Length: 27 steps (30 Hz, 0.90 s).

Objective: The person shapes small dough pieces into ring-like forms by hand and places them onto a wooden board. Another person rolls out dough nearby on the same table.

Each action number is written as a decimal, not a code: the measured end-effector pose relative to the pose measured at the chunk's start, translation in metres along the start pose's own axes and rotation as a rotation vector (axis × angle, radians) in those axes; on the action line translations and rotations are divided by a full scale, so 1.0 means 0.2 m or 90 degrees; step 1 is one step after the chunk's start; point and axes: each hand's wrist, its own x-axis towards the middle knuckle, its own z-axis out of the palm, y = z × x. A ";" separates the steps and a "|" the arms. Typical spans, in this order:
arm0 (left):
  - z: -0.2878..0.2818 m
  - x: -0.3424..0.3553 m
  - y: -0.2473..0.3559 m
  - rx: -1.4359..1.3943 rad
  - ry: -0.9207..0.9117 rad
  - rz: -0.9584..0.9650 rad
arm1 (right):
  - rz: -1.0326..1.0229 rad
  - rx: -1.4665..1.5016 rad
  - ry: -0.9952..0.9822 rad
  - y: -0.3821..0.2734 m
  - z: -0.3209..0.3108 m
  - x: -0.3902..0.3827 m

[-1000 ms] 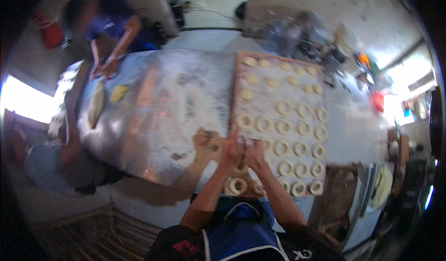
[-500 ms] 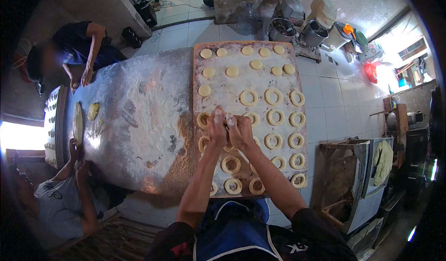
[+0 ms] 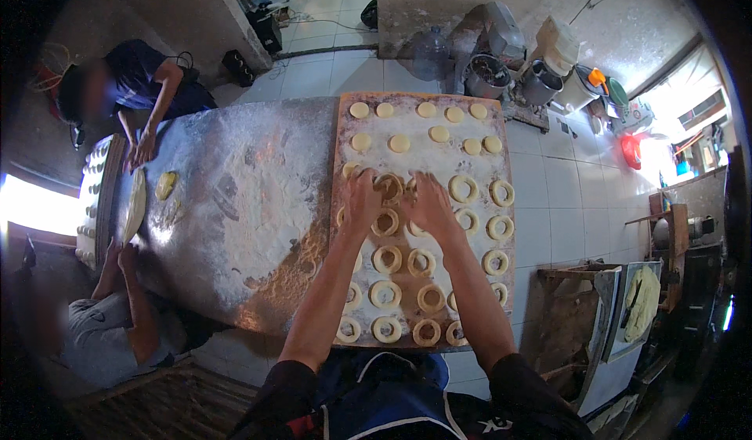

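Both my arms reach forward over a floured wooden board (image 3: 454, 162) covered with dough. My left hand (image 3: 362, 201) is at the left side of a dough ring (image 3: 388, 185), its fingers partly bent and apart from my thumb. On the ring's right side is my right hand (image 3: 431, 205), fingers spread, over another ring that it partly hides. Neither hand appears to grip any dough. Rows of shaped rings, such as this dough ring (image 3: 387, 260), lie nearer me. Toward the far edge sit flat round dough pieces (image 3: 399, 143) without holes.
A flour-dusted metal table (image 3: 274, 150) adjoins the board on the left. Two people work there, one handling a long dough strip (image 3: 136, 205). A tray of dough pieces (image 3: 92, 197) stands at the far left. Mixers and buckets (image 3: 540, 83) stand beyond; a wooden-framed cabinet (image 3: 583, 315) is at right.
My hands, close together with fingers closed half a second ago, have parted and moved slightly forward on the board. A widened dough ring now lies between them. The view has shifted a little.
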 end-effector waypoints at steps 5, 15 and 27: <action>-0.05 -0.02 0.01 -0.051 0.015 0.024 | -0.186 -0.112 0.209 0.14 0.13 0.45; -0.12 0.09 -0.23 -0.020 0.045 0.157 | -0.202 -0.121 0.017 0.17 0.04 0.63; -0.85 -0.88 -0.90 -0.024 0.197 -0.203 | -0.119 0.209 -0.217 -0.85 0.88 -0.10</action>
